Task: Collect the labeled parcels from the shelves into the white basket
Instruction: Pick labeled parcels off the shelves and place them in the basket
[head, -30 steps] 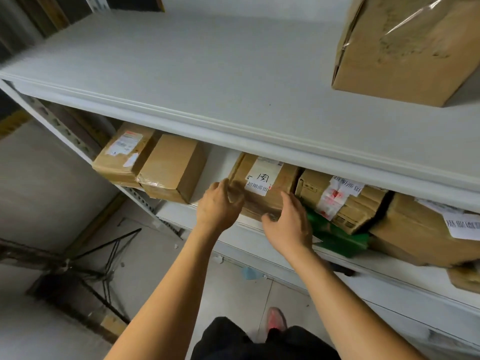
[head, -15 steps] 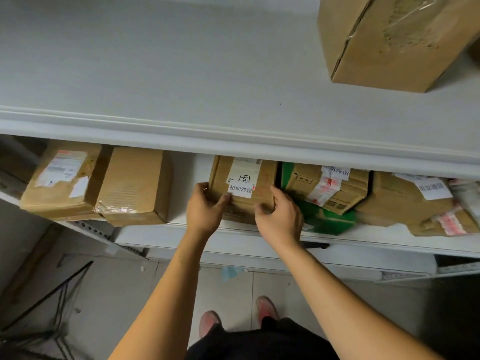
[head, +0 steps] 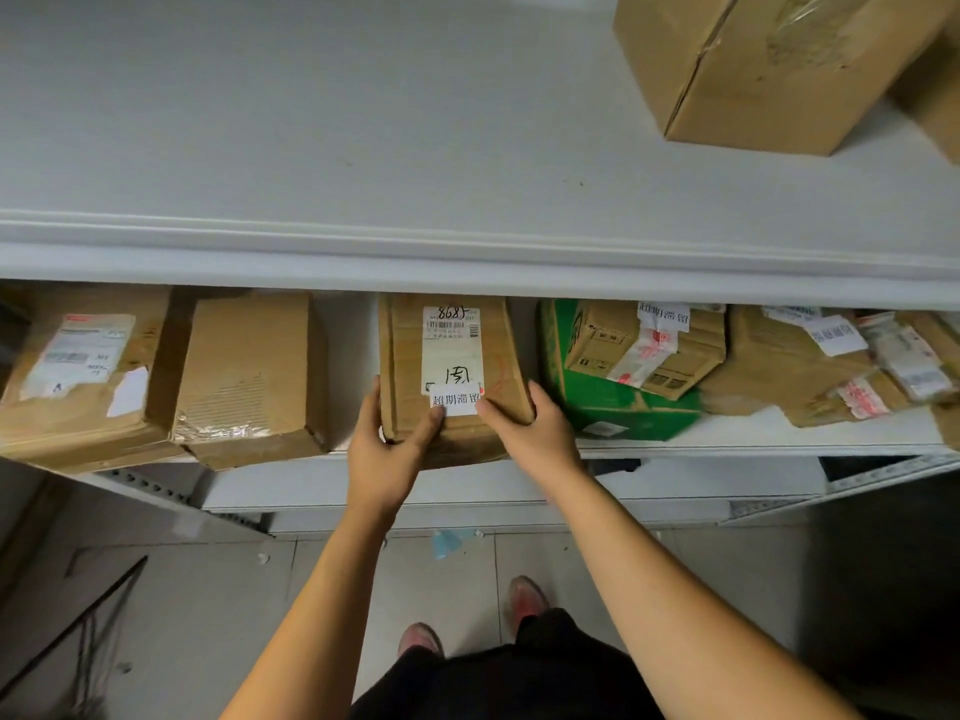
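Parcel (head: pixel 501 356) held by left hand (head: pixel 387 454) and right hand (head: pixel 530 433), green box (head: pixel 615 410) alongside.

Found creased matt cardboard on the brown rectangular parcel (head: pixel 405 356), smooth paper on its white label (head: pixel 451 350), wrinkled glossy tape on the plain brown cardboard box (head: pixel 249 366).

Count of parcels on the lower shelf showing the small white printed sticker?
3: centre box, gripped by left hand and right hand; small box atop the green carton; crumpled box to its right. More may be hidden under the upper shelf.
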